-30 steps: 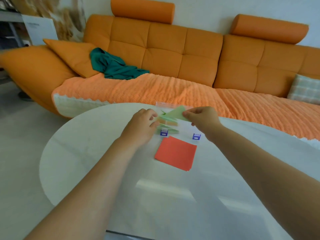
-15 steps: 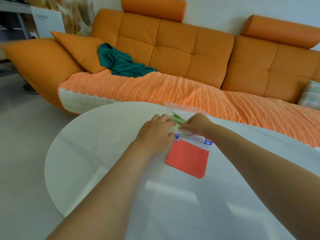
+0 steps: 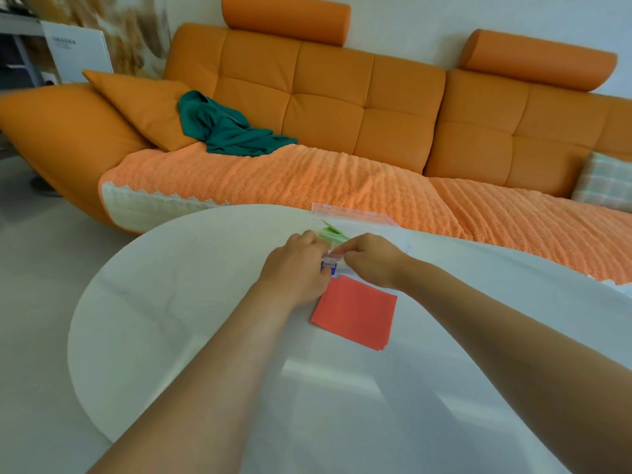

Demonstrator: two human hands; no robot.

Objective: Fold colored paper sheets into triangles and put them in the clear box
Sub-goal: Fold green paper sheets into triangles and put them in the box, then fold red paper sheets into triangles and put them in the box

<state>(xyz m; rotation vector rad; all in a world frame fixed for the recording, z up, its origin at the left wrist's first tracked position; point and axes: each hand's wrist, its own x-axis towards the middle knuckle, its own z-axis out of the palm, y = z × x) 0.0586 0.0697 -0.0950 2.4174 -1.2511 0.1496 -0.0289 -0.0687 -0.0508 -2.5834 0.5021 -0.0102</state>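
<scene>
Right hand (image 3: pixel 372 260): reaches in from the right, knuckles up, fingers curled and fingertips bunched at the near wall of the clear box; whether they pinch the wall, a paper or nothing cannot be told.
Left hand (image 3: pixel 294 268): comes in from the left with its back to the camera and sits against the box's near left corner, close to the right hand; its fingers are hidden behind the knuckles, so its grip cannot be told.
Clear box (image 3: pixel 352 213): stands at the far edge of the table, directly behind both hands, its far rim showing against the sofa.
Blue clip (image 3: pixel 328 267): sits on the box's near wall, showing in the gap between the two hands.
Green folded paper (image 3: pixel 330 231): lies inside the box, its pointed corners poking up just beyond the fingertips.
Red paper sheets (image 3: pixel 355 311): a square stack lies flat on the table just in front of the box, below the right wrist and touching the edge of the left hand.
Table (image 3: pixel 171 302): round and white, with both forearms stretched across it.
Sofa (image 3: pixel 342 107): orange and tufted, behind the table, its seat under a ribbed orange cover.
Teal cloth (image 3: pixel 225 128): lies crumpled on the sofa seat, against an orange cushion (image 3: pixel 143 104).
Plaid pillow (image 3: pixel 605 183): rests on the sofa at far right.
</scene>
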